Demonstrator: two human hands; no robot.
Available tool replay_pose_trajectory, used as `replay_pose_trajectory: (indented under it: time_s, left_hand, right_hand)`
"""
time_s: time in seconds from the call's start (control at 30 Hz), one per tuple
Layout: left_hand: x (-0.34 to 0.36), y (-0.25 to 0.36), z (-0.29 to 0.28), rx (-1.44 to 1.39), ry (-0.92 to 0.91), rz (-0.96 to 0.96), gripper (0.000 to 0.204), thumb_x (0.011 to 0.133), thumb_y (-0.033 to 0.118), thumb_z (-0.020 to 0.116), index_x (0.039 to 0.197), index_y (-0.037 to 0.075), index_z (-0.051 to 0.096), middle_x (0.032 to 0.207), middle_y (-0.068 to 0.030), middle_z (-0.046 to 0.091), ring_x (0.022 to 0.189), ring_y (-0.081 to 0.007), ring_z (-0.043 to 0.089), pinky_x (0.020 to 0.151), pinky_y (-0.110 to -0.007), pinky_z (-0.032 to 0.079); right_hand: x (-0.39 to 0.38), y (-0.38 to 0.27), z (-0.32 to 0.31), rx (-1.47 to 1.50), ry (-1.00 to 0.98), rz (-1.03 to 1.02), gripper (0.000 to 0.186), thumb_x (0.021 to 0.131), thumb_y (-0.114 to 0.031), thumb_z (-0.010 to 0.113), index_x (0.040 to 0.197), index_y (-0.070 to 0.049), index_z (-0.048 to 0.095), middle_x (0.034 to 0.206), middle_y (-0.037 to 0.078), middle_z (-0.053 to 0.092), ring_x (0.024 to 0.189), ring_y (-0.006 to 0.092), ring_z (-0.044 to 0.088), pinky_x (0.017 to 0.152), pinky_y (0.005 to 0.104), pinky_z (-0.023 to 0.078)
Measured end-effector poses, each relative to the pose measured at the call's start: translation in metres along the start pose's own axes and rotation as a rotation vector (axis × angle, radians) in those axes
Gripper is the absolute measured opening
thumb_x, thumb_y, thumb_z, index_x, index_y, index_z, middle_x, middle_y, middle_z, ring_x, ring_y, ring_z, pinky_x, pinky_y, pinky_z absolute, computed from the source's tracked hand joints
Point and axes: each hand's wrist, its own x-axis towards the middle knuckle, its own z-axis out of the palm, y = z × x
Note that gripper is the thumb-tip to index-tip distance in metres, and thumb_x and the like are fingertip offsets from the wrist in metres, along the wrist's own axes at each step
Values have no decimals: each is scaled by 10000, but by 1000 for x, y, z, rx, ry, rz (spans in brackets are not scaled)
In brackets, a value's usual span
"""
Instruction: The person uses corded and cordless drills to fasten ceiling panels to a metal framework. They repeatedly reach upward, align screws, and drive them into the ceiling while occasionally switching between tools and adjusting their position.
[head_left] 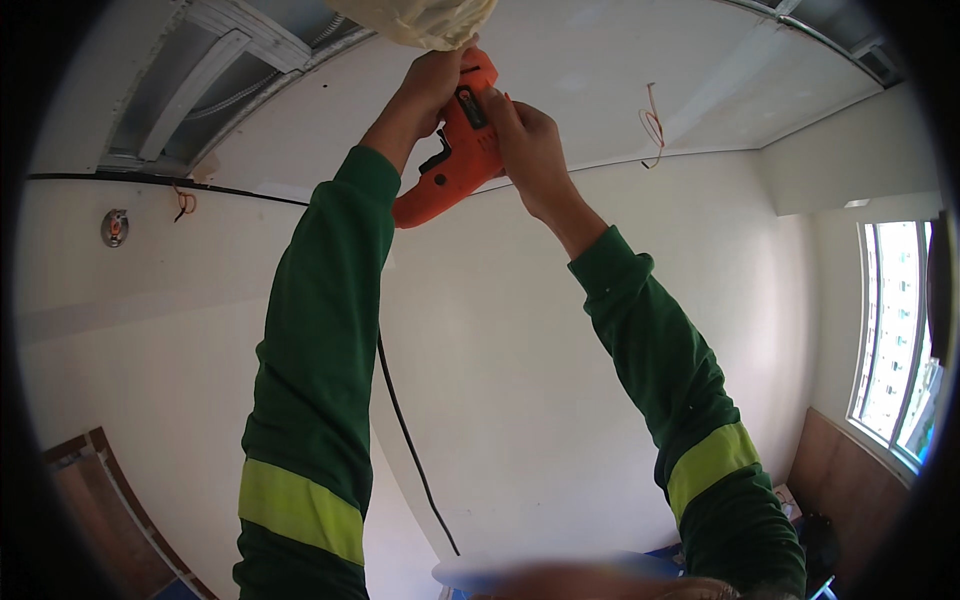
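An orange power drill (468, 150) is raised overhead near the ceiling, tilted, with its handle hanging toward the lower left. My left hand (430, 85) is closed around its front end, close under a crumpled cream-coloured cover (425, 20) that hides the tip. On the drill's right side, my right hand (528, 145) grips the body with the thumb pressed along it. The black trigger shows on the handle, with no finger visibly on it. A black cable (400, 410) hangs down below the drill.
Ceiling openings with metal framing lie at upper left (200, 80) and upper right. Orange wires (652, 130) dangle from the ceiling on the right. A round wall fitting (115, 228) is at left, a window (895, 330) at right, and a brown door (115, 510) at lower left.
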Motion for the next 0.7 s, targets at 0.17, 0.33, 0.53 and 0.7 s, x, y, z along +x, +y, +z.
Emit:
replay_pose_trajectory:
  time_s: [0.17,0.33,0.53,0.7]
  left_hand:
    - [5,4,-6,-25,-33,-12,505,996,569,644,1133,84,658,1011,-65,692,886,-186,701,817,-393,598]
    - [17,7,-15,-43,-147,23,449,1004,561,633,1065,117,640,927,-50,699,801,-186,711,763,-395,616]
    - [25,2,-14,-79,-123,35,467,1019,581,605,1076,121,655,918,-60,715,799,-183,717,746,-398,620]
    - [23,7,-13,19,-44,-29,471,1043,584,583,1095,122,660,975,-60,717,863,-183,715,822,-385,614]
  right_hand:
    - [2,-8,3,20,-3,7,624,1053,-506,646,1107,116,657,917,120,699,754,180,712,690,337,633]
    - [2,-5,2,230,-35,36,760,1016,-498,728,1342,160,534,1167,193,702,1011,228,750,849,396,644]
    - [-39,23,26,637,-169,40,572,1057,-368,696,1464,0,535,1283,131,694,1185,253,689,1038,455,556]
    - [-31,27,64,884,-106,-34,392,973,-157,706,1295,22,574,1077,122,666,970,245,710,761,436,633]
